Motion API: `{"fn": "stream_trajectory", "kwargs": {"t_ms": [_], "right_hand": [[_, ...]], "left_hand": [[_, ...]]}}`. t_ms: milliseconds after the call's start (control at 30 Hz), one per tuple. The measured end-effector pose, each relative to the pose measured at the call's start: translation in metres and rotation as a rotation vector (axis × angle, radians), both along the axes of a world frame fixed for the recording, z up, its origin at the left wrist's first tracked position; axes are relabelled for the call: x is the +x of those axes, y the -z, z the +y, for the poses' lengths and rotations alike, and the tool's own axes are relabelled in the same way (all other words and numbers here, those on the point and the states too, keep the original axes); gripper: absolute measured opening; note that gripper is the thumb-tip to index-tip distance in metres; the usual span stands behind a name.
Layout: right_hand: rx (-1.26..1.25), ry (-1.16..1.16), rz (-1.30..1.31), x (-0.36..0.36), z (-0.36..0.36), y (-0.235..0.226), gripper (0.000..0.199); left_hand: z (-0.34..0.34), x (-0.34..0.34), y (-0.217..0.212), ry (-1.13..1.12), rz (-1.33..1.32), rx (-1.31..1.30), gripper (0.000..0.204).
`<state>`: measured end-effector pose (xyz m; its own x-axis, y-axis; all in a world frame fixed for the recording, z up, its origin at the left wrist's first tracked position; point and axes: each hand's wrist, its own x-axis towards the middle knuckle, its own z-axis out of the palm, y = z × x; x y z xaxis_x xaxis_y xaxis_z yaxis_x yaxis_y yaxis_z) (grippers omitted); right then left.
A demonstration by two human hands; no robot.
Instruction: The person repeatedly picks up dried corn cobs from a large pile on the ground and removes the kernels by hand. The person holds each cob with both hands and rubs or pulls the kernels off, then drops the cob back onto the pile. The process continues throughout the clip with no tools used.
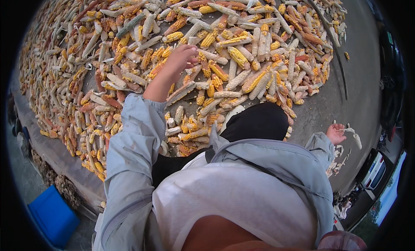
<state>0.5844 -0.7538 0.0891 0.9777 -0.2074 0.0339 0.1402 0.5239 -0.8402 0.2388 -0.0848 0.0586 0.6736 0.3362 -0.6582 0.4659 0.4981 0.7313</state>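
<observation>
My left hand (pixel 180 60) is over the big heap of corn cobs (pixel 237 56), its fingers loosely bent and apart, with nothing visible in them. Just beyond the fingertips lie yellow-kernelled cobs (pixel 209 38) and pale, bare ones. Out to the right, my right hand (pixel 335 134) has its fingers curled in. A thin strand runs from them to a pale corn cob (pixel 356 139), which hangs off the ground beside the hand. Several pale pieces of the same kind (pixel 339 162) lie on the ground below that hand.
The heap spreads around my bent, black-clad knee (pixel 257 121). A long dark rod (pixel 335 43) lies along its right edge on the grey ground (pixel 363 78). A blue container (pixel 54 216) stands at the lower left. Vehicles, one of them white (pixel 374 171), are at the far right.
</observation>
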Motion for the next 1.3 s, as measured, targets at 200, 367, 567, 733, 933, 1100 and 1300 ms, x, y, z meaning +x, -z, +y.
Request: {"fn": "stream_trajectory", "kwargs": {"t_ms": [200, 367, 567, 733, 933, 1100, 1300], "right_hand": [[-0.352, -0.440, 0.510, -0.079, 0.248, 0.046, 0.031], [-1.057, -1.289, 0.006, -0.128, 0.444, 0.120, 0.030], [-1.658, -1.369, -0.939, -0.167, 0.526, 0.164, 0.037], [-1.675, -1.513, -0.756, -0.168, 0.522, 0.166, 0.042], [-0.087, -1.759, 0.864, -0.176, 0.483, 0.142, 0.049], [-0.687, -1.997, 0.515, -0.205, 0.484, 0.113, 0.039], [-1.501, -1.216, -1.404, -0.160, 0.458, 0.183, 0.014]], "left_hand": [[-0.002, -0.008, 0.024, -0.068, 0.119, -0.048, 0.035], [-0.003, -0.020, 0.026, -0.061, 0.120, -0.010, 0.034], [-0.028, -0.066, 0.042, -0.202, 0.198, -0.125, 0.030], [-0.049, -0.078, 0.061, -0.220, 0.233, -0.214, 0.028], [-0.053, -0.052, 0.059, -0.121, 0.031, -0.260, 0.039], [-0.058, -0.036, 0.066, -0.278, -0.189, -0.342, 0.041], [-0.053, -0.052, 0.082, -0.551, -0.093, -0.469, 0.022]]}}
